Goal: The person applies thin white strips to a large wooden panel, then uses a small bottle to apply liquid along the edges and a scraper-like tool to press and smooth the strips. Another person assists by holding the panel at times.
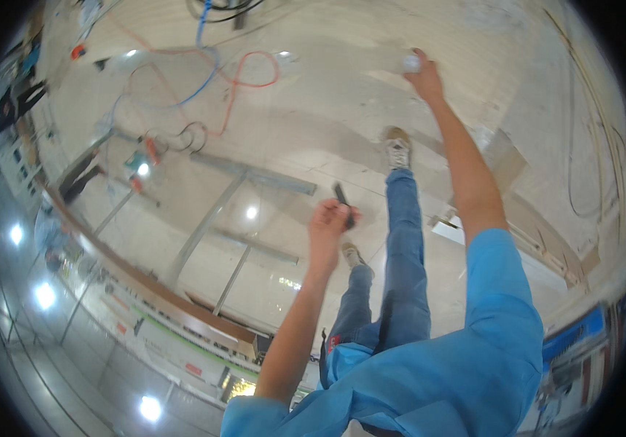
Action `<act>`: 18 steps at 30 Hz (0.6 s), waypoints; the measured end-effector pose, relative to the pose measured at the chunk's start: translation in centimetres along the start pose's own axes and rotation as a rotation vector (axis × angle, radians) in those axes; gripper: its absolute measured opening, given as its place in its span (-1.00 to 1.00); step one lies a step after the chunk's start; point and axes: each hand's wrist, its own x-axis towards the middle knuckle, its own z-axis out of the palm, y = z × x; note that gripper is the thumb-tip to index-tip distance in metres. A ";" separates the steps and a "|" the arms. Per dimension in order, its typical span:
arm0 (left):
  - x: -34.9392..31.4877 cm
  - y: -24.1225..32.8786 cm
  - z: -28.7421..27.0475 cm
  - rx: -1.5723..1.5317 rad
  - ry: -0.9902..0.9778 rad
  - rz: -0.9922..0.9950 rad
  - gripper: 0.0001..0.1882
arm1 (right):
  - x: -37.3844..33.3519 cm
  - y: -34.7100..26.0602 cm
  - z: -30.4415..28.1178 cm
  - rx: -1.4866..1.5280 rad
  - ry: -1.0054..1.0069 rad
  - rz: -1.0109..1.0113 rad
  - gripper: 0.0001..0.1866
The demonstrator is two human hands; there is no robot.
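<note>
My left hand (333, 222) is closed around a slim black object (341, 195) whose kind I cannot make out; it sticks out past my fingers. Stretched far ahead, my right hand (427, 80) grips a small whitish round object (411, 64), too blurred to name. It is held near the pale surface beyond my feet; whether it touches that surface I cannot tell. My front shoe (398, 151) is between my two hands in the picture, and the other shoe (353, 255) is just below my left hand.
Red tubing (258, 69) and a blue hose (211, 69) lie looped at the far left. Metal profiles (255, 175) lie left of my feet. Boards and long strips (539, 251) line the right side. A dark-trousered person's legs (80, 178) show at the left.
</note>
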 end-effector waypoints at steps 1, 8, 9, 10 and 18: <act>-0.4 -1.2 -0.6 -0.002 -0.014 0.001 -0.73 | 0.9 0.0 0.7 -0.060 0.047 -0.029 -0.17; -8.4 -7.0 -4.5 -0.096 -0.071 -0.165 -0.82 | -5.0 -0.4 0.9 0.051 0.080 -0.118 -0.28; -9.6 -7.4 -5.2 -0.038 -0.086 -0.169 -0.85 | -7.6 -0.9 0.8 0.008 0.089 -0.154 -0.28; -10.7 -7.6 -5.9 -0.078 -0.109 -0.155 -0.86 | -10.2 -1.2 0.4 -0.037 0.038 -0.155 -0.26; -21.3 -5.9 -11.4 0.076 -0.134 0.208 -0.82 | -30.4 -4.5 -1.6 -0.137 -0.200 -0.165 -0.25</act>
